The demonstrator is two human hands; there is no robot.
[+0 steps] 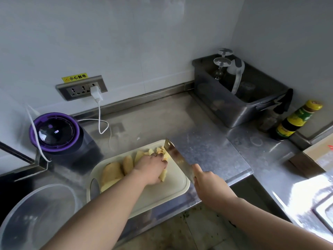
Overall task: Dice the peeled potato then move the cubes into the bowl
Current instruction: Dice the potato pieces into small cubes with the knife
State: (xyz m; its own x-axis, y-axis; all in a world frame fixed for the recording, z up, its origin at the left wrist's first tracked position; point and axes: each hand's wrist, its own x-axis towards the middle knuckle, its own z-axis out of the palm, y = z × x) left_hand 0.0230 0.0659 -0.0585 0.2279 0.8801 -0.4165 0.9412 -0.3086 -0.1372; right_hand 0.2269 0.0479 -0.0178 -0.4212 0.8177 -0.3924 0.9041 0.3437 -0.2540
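A cream cutting board [167, 188] lies on the steel counter. On it are pale yellow potato slabs [115, 173] at the left and small cut pieces [161, 150] at the far end. My left hand [153, 168] curls over a bundle of potato strips and holds them down. My right hand [209, 183] grips the handle of a steel cleaver [177, 156], whose blade stands against the strips just right of my left fingers. A clear bowl [27, 219] sits at the lower left, off the board.
A purple-rimmed appliance [54, 132] stands behind the board at left, with a white cable [100, 116] running to the wall socket. A steel tub [239, 98] with glasses sits at the back right, beside bottles [295, 121]. A sink edge [324, 212] shows at the right.
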